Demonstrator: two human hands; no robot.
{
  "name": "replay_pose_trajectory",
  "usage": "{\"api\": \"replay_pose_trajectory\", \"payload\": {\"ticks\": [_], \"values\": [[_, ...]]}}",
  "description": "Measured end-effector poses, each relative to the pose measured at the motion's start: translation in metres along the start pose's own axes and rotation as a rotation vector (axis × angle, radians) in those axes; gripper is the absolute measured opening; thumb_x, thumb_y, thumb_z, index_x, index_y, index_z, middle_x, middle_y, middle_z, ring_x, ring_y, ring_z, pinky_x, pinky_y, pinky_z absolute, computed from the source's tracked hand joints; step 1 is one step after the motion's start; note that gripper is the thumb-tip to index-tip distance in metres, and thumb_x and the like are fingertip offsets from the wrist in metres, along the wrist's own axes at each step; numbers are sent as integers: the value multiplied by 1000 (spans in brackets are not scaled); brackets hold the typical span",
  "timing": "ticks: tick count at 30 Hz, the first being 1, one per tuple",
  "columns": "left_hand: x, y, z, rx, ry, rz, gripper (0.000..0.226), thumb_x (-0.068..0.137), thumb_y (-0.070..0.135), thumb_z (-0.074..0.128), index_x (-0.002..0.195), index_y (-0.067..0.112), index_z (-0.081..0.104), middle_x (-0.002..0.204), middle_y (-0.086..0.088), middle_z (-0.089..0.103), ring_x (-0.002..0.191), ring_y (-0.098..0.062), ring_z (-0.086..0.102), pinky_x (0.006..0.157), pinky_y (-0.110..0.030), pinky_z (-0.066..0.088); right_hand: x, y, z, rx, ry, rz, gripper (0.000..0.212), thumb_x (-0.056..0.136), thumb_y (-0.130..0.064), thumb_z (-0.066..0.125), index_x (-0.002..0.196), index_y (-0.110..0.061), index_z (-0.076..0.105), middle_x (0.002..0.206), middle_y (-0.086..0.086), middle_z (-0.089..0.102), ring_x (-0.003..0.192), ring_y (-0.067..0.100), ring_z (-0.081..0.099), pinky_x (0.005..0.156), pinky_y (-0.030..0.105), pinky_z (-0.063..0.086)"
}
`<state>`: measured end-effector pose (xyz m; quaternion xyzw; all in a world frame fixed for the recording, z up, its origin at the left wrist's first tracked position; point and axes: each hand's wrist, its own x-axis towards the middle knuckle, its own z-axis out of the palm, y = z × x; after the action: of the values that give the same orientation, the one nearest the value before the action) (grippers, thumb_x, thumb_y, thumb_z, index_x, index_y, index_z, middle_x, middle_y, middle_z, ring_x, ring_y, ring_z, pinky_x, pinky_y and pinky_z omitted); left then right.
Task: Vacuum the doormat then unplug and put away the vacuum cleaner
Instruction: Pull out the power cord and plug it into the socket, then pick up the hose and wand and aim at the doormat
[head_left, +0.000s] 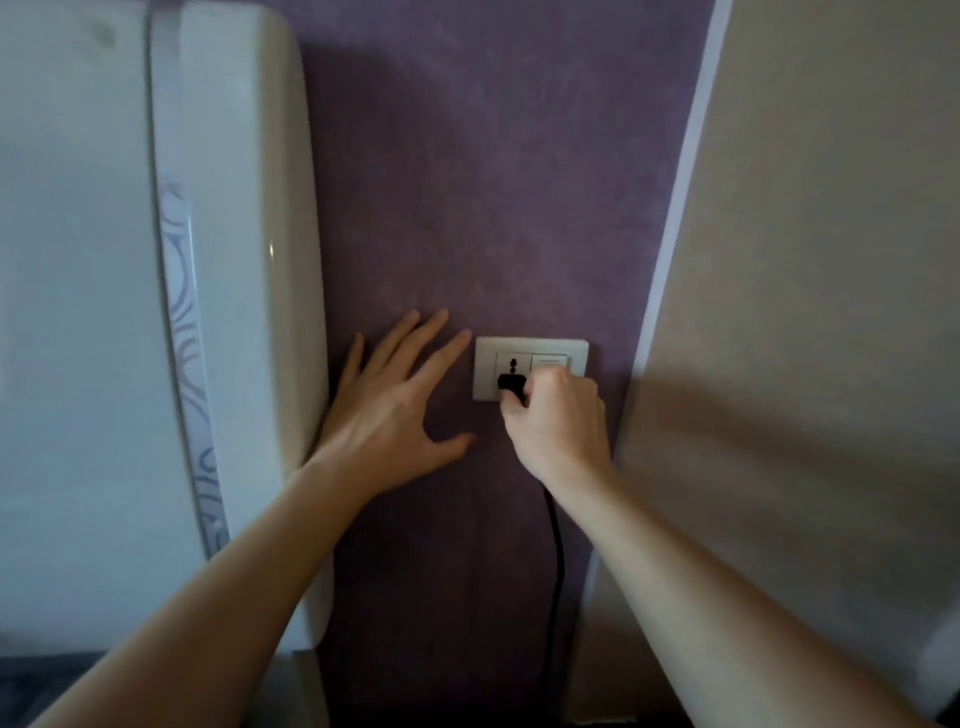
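Observation:
A white wall socket plate (530, 347) sits on the purple wall (493, 182). A black plug (511, 385) is at the socket's left outlet, and my right hand (558, 421) grips it with curled fingers. The black power cord (557, 561) hangs down from under my right wrist along the wall. My left hand (392, 402) lies flat with fingers spread on the wall just left of the socket plate. The vacuum cleaner and the doormat are out of sight.
A tall white appliance (104, 312) with a rounded door edge stands close on the left, touching my left hand's outer side. A beige wall (831, 260) with a white corner strip (680, 182) runs along the right.

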<state>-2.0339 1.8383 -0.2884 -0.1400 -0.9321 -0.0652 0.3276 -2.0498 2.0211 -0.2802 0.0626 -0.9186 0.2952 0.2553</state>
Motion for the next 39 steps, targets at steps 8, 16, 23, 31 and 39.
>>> {"api": "replay_pose_trajectory", "payload": {"ticks": [8,16,23,31,39], "values": [[-2,45,-25,-81,28,15,86,77,67,46,154,38,24,163,6,22,151,-18,20,118,-58,24,3,48,-52,163,-111,-212,27,87,-37,75,109,-21,75,104,-4,77,99,12,71,81,22,50],[61,117,-15,-161,91,192,68,80,50,54,143,24,50,141,5,54,127,-20,51,106,-47,43,30,111,-104,183,-40,-265,52,79,-52,60,121,-21,67,116,-2,71,109,18,66,95,37,52],[149,169,-78,-369,-116,145,63,79,48,55,136,21,55,127,-3,65,107,-30,64,85,-46,57,68,112,-251,53,-141,-46,53,82,-49,54,126,-21,66,122,-4,68,116,15,63,98,24,47],[217,246,-224,-518,-482,78,63,87,57,46,145,35,40,138,13,55,122,-8,54,93,-30,54,74,30,-429,-41,-217,142,48,91,-47,54,131,-22,61,123,-10,61,116,7,58,95,17,46],[189,307,-269,-770,-677,-29,41,92,26,63,132,23,57,119,10,63,105,-5,56,92,-23,47,-22,30,-506,-37,-170,456,42,94,-38,64,134,-27,58,127,-10,58,116,8,57,93,18,43]]}}
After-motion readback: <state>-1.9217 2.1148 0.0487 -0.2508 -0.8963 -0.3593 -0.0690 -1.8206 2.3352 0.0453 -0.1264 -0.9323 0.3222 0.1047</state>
